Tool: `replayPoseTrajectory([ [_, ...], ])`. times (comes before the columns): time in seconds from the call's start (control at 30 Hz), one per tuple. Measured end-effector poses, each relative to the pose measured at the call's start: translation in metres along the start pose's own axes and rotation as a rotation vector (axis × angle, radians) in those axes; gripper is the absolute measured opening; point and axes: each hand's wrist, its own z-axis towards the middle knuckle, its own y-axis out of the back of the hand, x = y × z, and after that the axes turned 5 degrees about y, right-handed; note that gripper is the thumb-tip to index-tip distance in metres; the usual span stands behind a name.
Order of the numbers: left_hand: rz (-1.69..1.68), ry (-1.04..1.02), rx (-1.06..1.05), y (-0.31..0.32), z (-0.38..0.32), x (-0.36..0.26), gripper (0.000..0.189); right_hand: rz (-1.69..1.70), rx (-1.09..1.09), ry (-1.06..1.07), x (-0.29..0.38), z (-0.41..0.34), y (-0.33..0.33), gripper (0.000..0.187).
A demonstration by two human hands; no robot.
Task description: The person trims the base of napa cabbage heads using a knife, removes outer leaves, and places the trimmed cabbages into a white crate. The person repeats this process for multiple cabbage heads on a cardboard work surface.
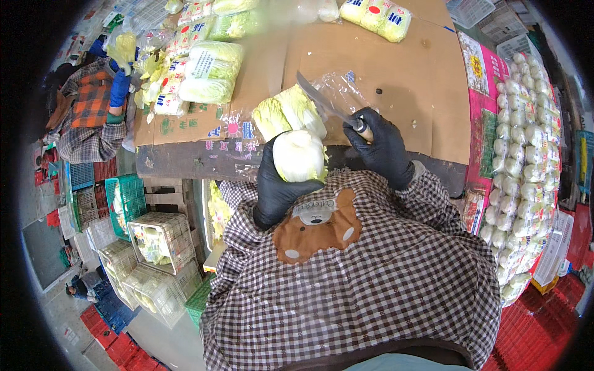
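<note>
In a black glove, my left hand (274,192) grips a napa cabbage head (299,156), its pale base turned up toward me. My right hand (383,143), gloved the same way, is closed around the light handle of a knife (327,103). The blade slants up and left, its tip just above more napa cabbage (288,111) lying on the table past my left hand. Clear printed plastic film (343,90) lies behind the blade. Another printed sheet of plastic film (232,132) spreads over the near table edge to the left.
Cardboard (417,92) covers the table. Wrapped cabbage packs (213,72) are piled at left; another pack (378,18) lies at the far side. A co-worker's blue-gloved hand (119,88) holds leaves at left. Stacked packs (524,162) stand right, plastic crates (162,241) lower left.
</note>
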Motion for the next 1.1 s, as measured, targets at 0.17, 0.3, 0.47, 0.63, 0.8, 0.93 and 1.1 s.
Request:
replayPoseTrajectory([
  [0.17,0.110,-0.052,0.002,0.000,-0.001,0.001,0.073,-0.063,0.061,0.143,-0.004,-0.001,0.003,0.031],
  [0.3,0.143,-0.020,0.024,-0.001,0.001,-0.002,0.068,-0.109,0.068,0.353,-0.005,0.002,0.001,0.025],
  [0.47,0.318,-0.111,-0.007,-0.001,0.001,-0.009,0.069,-0.140,0.254,0.365,-0.003,0.008,0.006,0.020],
  [0.63,0.410,-0.111,0.063,0.003,0.008,-0.016,0.067,-0.239,0.358,0.352,-0.004,0.016,0.009,0.023],
  [0.8,0.381,-0.106,0.111,0.003,0.010,-0.020,0.065,-0.167,0.290,0.384,-0.008,0.015,0.004,0.021],
  [0.93,0.306,-0.075,0.232,0.003,0.012,-0.020,0.059,-0.183,0.217,0.408,-0.028,0.016,0.006,0.021],
  [1.1,0.474,-0.278,0.311,0.006,0.009,-0.020,0.067,-0.737,0.411,0.043,-0.064,0.038,0.013,0.010],
])
